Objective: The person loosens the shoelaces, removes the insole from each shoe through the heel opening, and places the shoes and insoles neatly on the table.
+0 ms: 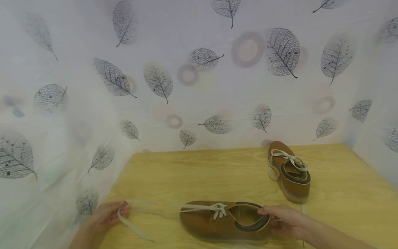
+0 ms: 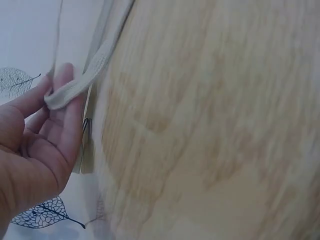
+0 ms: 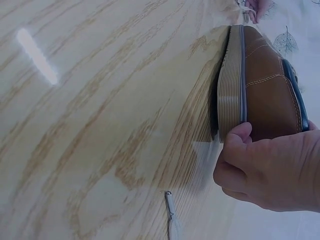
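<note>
A brown shoe (image 1: 214,226) with a dark padded collar lies sole down near the table's front, toe to the left. My right hand (image 1: 286,216) grips it at the heel, thumb at the collar; in the right wrist view, a finger presses against the ridged sole (image 3: 231,87). Off to the left, my left hand (image 1: 109,215) pinches the pale flat shoelace (image 2: 85,85) between thumb and fingers. Two lengths of lace stretch from the shoe's eyelets toward that hand, and a loose end hangs from it to the tabletop.
Behind and to the right stands a second brown shoe (image 1: 289,186), its pale lace (image 1: 289,156) tied in a bow. A thin pale strip with a metal tip (image 3: 169,200) lies on the wood-grain table (image 1: 192,176). Leaf-printed sheeting (image 1: 174,114) hangs around the table's back and sides.
</note>
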Demonstrator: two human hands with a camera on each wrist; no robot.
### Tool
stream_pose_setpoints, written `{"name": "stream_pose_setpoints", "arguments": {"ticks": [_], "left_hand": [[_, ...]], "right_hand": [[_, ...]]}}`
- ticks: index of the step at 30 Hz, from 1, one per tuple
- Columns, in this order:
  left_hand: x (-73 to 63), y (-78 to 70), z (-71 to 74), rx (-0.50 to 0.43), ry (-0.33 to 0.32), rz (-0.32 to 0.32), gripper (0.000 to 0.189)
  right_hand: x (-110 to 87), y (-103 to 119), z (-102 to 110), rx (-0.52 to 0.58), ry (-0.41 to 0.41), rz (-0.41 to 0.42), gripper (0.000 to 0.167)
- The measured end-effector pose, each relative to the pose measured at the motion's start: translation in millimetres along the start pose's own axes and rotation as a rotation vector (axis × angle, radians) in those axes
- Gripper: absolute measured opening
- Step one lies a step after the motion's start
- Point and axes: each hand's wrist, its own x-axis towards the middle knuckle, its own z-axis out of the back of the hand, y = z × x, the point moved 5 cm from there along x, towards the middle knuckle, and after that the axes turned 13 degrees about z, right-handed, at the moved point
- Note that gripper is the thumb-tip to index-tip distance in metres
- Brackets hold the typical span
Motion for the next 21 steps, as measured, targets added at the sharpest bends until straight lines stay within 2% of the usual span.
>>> {"name": "stream_pose_setpoints", "arguments": {"ticks": [2,5,7,11,14,16,18,21], "left_hand": [[6.7,1.9,5.7,0.0,-0.171,0.151,0.022],[8.7,-1.7,8.3,0.17,-0.354,0.168,0.038],[8.4,-4.8,8.3,0.23,-0.43,0.153,0.048],[6.4,-10.6,7.2,0.143,-0.52,0.137,0.053],[3.7,-18.3,3.2,0.07,-0.537,0.106,0.059],[3.1,-25.0,-3.2,0.013,-0.52,0.08,0.062],[3.2,-31.5,-12.7,-0.042,-0.462,0.062,0.061],[6.6,-39.6,-29.9,-0.096,-0.354,0.044,0.049]], "right_hand": [[0.1,1.1,-0.2,-0.005,0.008,0.003,0.01],[0.1,2.1,-0.6,-0.002,0.013,0.004,0.009],[0.1,1.9,-0.6,-0.001,0.013,0.004,0.009],[-0.1,0.9,0.4,-0.015,-0.001,0.008,0.01],[-0.8,0.2,1.0,-0.028,-0.011,0.004,0.011],[-1.2,-0.1,1.2,-0.032,-0.013,0.003,0.013],[-1.0,-0.3,1.3,-0.031,-0.013,0.003,0.014],[-0.1,0.7,1.1,-0.031,-0.013,0.006,0.014]]}}
